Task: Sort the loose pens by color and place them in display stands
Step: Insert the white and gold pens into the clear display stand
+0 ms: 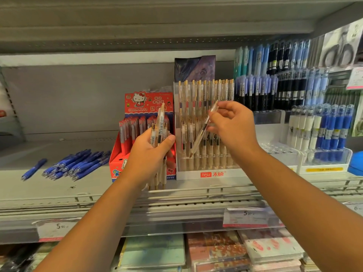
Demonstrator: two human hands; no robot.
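Halfway-ish, we reckon: our right hand [233,126] pinches a clear pen [204,128] over the white stand [188,173], our left hand [149,154] grips a bunch of pens [160,124], and loose blue pens [78,163] lie unsorted at 9 o'clock.

Near the left edge of the shelf [94,187], your loose pens [76,163] are solid blue. The box [149,107] is red with a white cat print. The stand [208,174] is white. The pen [199,138] in your right hand [235,124] and the bundle [160,124] in your left hand [149,154] are clear, cream-gripped and gold-tipped.
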